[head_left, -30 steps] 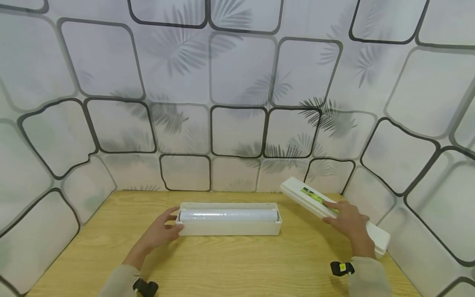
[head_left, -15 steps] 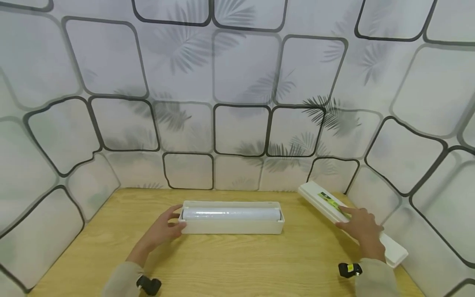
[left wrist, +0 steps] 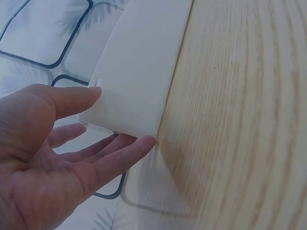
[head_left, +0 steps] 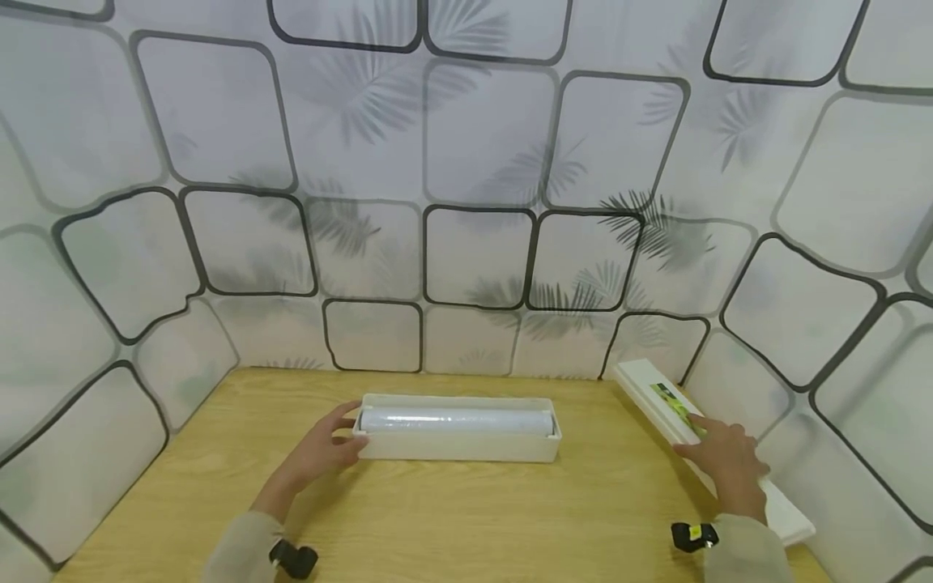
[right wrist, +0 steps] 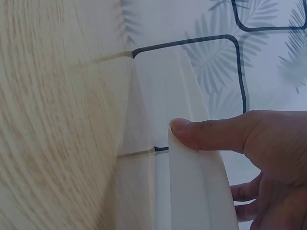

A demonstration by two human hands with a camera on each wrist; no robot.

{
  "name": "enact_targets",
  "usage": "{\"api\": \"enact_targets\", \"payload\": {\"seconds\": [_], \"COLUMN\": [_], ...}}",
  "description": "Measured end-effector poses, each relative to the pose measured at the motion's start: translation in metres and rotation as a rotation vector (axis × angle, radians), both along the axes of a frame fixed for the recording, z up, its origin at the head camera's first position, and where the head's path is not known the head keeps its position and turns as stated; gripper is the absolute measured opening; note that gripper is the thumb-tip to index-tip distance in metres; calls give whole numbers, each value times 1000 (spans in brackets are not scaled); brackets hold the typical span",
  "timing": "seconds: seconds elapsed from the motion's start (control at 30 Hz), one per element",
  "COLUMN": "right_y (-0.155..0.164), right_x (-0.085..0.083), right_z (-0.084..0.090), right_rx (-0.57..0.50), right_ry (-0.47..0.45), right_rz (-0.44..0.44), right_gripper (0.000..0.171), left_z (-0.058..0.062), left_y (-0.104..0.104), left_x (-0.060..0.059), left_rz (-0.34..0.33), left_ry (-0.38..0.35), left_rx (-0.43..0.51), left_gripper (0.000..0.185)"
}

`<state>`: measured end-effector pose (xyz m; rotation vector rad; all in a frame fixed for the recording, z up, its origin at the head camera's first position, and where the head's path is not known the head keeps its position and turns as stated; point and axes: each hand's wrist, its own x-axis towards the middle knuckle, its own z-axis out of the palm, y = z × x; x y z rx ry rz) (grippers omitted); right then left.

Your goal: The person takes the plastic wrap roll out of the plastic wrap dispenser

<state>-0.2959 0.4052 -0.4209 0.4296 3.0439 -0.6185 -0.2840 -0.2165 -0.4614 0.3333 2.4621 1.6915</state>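
Right hand (head_left: 729, 465) grasping white lid (head_left: 659, 401), now nearer the wall, left hand (head_left: 321, 453) unmoved, relaxed against tray (head_left: 459, 448).

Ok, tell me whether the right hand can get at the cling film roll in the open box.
Probably yes: the roll lies uncovered in the box, bare table between. The right hand would first have to leave the lid.

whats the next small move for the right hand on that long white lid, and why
Probably let go of the long white plastic lid: it lies flat along the right edge of the wooden table, well apart from the open white tray holding the roll of clear film. The right hand rests on it, thumb on its edge, while the left hand steadies the tray's end.
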Motion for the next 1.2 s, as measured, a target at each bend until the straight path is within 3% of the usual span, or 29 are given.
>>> {"api": "enact_targets", "payload": {"seconds": [0.43, 0.8, 1.2], "right_y": [4, 15, 12], "right_x": [-1, -5, -3], "right_z": [-11, -23, -24], "right_rx": [-63, -83, -88], "right_ry": [14, -41, -47], "right_rz": [-131, -102, -88], "right_gripper": [89, 92, 91], "left_z": [-2, -2, 0], "left_y": [-1, -1, 0], "left_x": [-1, -1, 0], "left_rz": [-3, -7, -4], "left_ry": [10, 13, 15], "left_rx": [-2, -7, -17], "left_gripper": [76, 77, 77]}}
